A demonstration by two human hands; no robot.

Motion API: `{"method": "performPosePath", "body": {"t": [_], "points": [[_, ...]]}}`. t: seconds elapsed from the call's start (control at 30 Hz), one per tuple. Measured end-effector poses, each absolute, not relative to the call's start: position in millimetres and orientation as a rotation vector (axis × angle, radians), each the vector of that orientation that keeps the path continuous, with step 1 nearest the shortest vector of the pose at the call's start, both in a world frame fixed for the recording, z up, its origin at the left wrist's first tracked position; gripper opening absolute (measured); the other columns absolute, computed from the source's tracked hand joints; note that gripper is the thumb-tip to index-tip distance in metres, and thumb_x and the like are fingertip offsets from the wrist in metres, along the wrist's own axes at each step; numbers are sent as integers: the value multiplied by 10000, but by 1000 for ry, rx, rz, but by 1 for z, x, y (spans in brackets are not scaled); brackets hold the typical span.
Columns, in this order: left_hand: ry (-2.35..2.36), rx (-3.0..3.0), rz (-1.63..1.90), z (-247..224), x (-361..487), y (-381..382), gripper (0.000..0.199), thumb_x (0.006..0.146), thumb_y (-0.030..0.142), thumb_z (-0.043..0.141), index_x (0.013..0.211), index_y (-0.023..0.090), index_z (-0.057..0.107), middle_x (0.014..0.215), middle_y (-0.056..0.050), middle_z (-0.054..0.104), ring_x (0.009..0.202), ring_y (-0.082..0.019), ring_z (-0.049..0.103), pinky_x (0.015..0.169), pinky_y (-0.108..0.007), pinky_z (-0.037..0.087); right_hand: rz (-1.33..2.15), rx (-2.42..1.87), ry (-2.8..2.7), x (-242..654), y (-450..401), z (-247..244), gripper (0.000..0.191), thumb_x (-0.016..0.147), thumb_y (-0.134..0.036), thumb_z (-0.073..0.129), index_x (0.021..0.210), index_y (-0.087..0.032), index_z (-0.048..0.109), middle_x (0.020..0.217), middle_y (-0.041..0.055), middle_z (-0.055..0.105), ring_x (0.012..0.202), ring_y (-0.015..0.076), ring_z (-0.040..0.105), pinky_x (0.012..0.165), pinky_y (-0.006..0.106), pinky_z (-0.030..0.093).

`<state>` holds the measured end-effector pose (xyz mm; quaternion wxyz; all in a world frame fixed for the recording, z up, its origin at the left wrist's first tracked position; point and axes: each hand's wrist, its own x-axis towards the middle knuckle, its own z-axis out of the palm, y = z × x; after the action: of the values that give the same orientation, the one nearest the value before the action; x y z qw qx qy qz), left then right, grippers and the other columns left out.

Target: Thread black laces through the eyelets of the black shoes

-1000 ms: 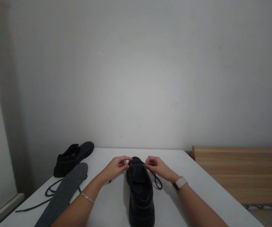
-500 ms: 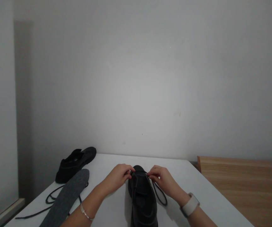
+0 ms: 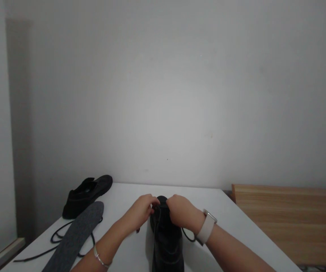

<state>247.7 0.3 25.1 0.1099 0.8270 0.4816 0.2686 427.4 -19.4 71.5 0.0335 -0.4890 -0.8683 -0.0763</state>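
A black shoe stands on the white table in front of me, its toe pointing away. At the left side of its lacing, my left hand is closed in a pinch on the black shoelace, and a small dark end shows below that hand. My right hand is curled shut over the right side of the lacing, knuckles up. Its fingertips are hidden, but a loop of the shoelace hangs out beneath it. The hands cover much of the front of the shoe.
Another black shoe lies at the table's far left. A grey insole is in front of it, with a loose black lace partly under it. The white table meets the wall behind; a wooden panel is at right.
My right hand has moved left across the shoe and turned knuckles up, hiding its fingers. The lace loop on the right shows less. My left hand stays at the left side of the lacing.
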Motion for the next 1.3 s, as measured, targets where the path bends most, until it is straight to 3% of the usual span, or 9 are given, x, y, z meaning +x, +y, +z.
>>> {"method": "performPosePath", "body": {"t": [0.17,0.27,0.5,0.77,0.9,1.07,1.13,1.2,1.3], "points": [[1283,2272,890,21,242,5,405,608,20,470,922,177,672,902,-29,668,680,-144,582,668,-254,461,-327,-1530,-2592,412,-19,72,225,845,-57,488,886,-104,704,909,195,695,899,265,673,731,324,491],[1211,2181,929,18,240,7,359,611,46,486,901,158,666,866,-32,660,701,-146,579,656,-245,453,-349,-1483,-2558,413,-15,73,243,854,-64,464,917,-107,695,985,190,679,991,279,636,752,333,484],[1145,1990,1015,16,241,10,344,593,64,504,914,160,585,769,0,624,650,-133,558,591,-229,425,-169,-1400,-2580,414,8,63,213,807,-116,531,898,-168,716,860,102,724,839,222,681,684,255,456],[1133,1999,1019,16,242,11,279,596,75,511,849,165,588,747,4,614,663,-129,557,610,-228,434,20,-1306,-2539,407,17,51,231,791,-107,531,858,-157,747,867,141,728,843,232,671,716,279,436],[1141,1956,992,18,238,12,334,616,129,533,946,166,570,824,-17,636,617,-121,568,544,-220,448,131,-1271,-2451,410,16,56,160,737,-92,583,793,-134,727,814,119,722,790,209,657,706,266,431],[1253,1904,564,32,214,8,290,714,306,563,970,175,524,610,15,643,341,-76,375,350,-182,273,275,-1241,-2230,426,21,79,128,813,-127,530,825,-132,658,740,63,689,645,141,625,593,224,446],[1319,1994,368,41,205,4,193,743,337,564,840,171,575,526,11,627,330,-84,378,372,-192,293,374,-1223,-2134,434,23,93,146,855,-166,468,854,-136,611,668,29,645,534,116,590,509,208,444],[1495,2194,310,50,202,0,146,750,303,582,685,173,601,500,-13,621,392,-127,495,458,-232,393,526,-1122,-1990,441,21,108,126,853,-199,453,831,-147,566,638,4,605,478,103,555,441,195,430],[1829,2497,454,59,208,-3,150,735,149,595,586,171,608,642,-100,680,699,-257,663,726,-373,485,619,-881,-1792,446,9,132,101,812,-249,511,777,-158,536,663,-4,589,495,96,533,425,191,426]]}}
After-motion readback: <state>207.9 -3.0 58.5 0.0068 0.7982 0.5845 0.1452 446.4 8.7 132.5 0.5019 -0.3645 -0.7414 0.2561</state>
